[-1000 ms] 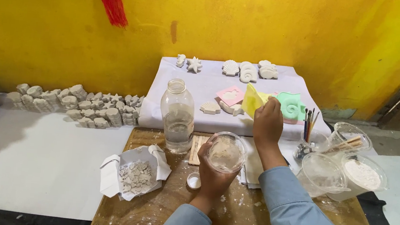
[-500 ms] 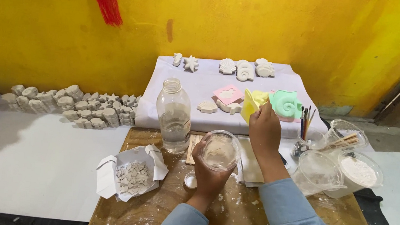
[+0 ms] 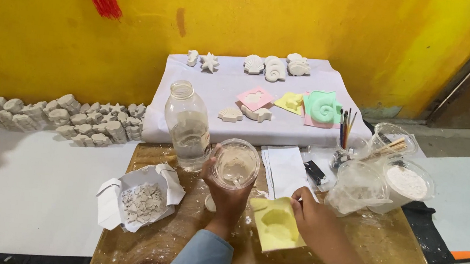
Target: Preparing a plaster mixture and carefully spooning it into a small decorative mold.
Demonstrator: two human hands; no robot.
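My left hand [image 3: 226, 192] holds a clear plastic cup [image 3: 235, 164] with pale plaster mix in it, raised above the wooden table [image 3: 192, 236]. My right hand [image 3: 311, 214] grips a yellow silicone mold [image 3: 276, 223] by its right edge, low over the table just right of the cup. Its hollow side faces up. A small white cap [image 3: 210, 203] lies on the table under my left wrist.
A glass bottle [image 3: 188, 125] with cloudy water stands left of the cup. An open paper packet of plaster chips [image 3: 139, 200] sits at the left. Plastic cups of powder [image 3: 406, 184], brushes [image 3: 345, 129], more molds [image 3: 321, 107] and plaster shell casts [image 3: 274, 67] lie behind.
My right hand has brought the yellow mold from the white cloth at the back down to the table in front of me. The cup stays in my left hand.
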